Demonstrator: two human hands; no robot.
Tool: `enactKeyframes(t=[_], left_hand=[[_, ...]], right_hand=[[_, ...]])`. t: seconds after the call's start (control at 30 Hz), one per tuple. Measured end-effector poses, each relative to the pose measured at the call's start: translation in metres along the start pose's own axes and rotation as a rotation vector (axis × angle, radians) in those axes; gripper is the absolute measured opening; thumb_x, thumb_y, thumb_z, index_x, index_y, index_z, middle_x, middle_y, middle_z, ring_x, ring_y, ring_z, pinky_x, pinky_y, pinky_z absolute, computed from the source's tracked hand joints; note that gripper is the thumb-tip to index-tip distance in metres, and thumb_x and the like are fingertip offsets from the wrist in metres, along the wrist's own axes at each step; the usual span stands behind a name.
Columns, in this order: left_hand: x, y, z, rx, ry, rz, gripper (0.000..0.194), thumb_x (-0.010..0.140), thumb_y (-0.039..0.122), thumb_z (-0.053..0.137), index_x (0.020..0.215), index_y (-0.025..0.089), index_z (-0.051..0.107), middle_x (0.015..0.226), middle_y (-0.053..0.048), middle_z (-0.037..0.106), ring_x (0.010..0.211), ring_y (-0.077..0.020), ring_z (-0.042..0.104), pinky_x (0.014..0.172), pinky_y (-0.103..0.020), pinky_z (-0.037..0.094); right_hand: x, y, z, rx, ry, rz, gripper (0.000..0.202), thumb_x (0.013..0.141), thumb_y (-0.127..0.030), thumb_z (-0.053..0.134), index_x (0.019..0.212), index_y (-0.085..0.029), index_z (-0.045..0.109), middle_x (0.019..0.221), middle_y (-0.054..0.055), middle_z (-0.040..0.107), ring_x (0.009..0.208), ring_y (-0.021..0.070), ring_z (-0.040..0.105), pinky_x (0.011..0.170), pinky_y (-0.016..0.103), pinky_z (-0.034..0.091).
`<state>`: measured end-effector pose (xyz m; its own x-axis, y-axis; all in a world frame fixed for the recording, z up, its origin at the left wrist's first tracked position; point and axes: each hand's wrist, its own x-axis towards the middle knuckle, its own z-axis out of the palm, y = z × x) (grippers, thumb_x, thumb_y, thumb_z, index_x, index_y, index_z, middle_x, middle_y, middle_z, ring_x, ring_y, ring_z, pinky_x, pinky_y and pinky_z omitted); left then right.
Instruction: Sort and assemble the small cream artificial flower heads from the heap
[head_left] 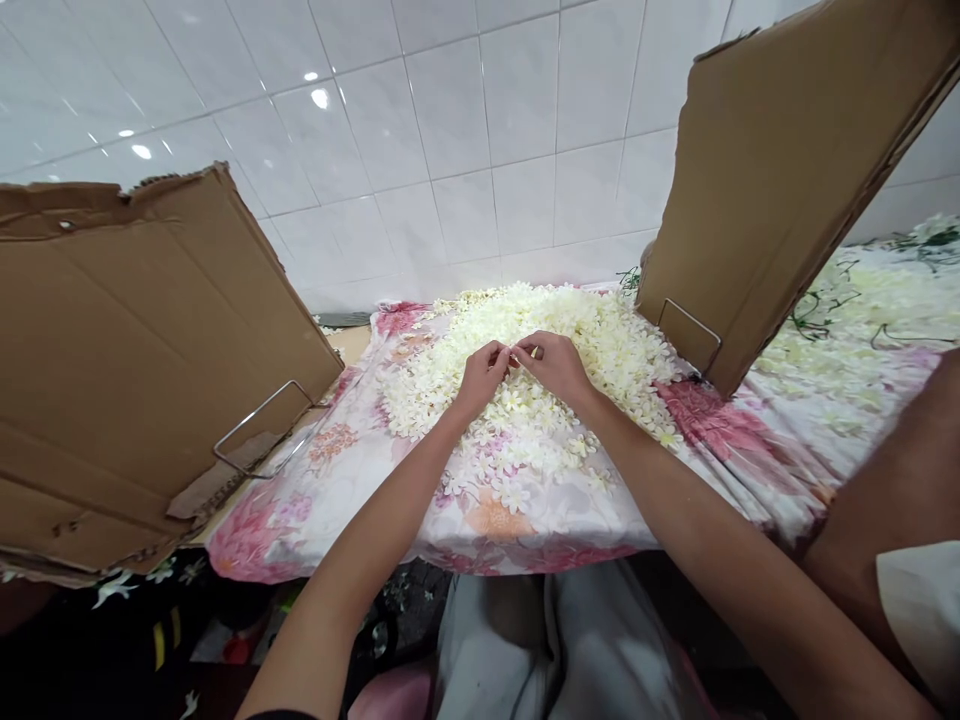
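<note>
My left hand [482, 378] and my right hand [556, 366] meet at the fingertips over a broad heap of small white flowers [600, 335]. The fingers of both are closed in a pinch. What lies between the fingertips is too small and too covered to make out. The heap rests on a floral-patterned cloth [315, 510] in white, pink and orange. Single blossoms are scattered along its near edge, below my wrists.
A cardboard panel [150, 350] with a wire bracket [259, 415] stands on the left, and another cardboard panel [765, 170] on the right. Beyond that one lie more white flowers [862, 350] and another person's arm [892, 460]. A tiled wall [450, 120] closes off the back.
</note>
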<state>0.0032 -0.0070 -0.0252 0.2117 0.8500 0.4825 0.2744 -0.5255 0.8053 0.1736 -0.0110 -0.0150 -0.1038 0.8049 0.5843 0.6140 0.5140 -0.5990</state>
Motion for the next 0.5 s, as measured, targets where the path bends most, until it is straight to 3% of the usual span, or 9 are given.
enactKeyframes(t=[0.5], left_hand=[[0.0001, -0.0043, 0.0005, 0.024, -0.013, -0.031, 0.032, 0.099, 0.049, 0.058, 0.088, 0.020, 0.063, 0.082, -0.004, 0.074, 0.068, -0.0139, 0.061, 0.064, -0.026, 0.046]], right_hand=[[-0.0007, -0.0002, 0.0013, 0.001, -0.021, -0.018, 0.023, 0.096, -0.028, 0.061, 0.080, -0.020, 0.075, 0.087, 0.005, 0.074, 0.077, 0.0191, 0.063, 0.069, 0.030, 0.040]])
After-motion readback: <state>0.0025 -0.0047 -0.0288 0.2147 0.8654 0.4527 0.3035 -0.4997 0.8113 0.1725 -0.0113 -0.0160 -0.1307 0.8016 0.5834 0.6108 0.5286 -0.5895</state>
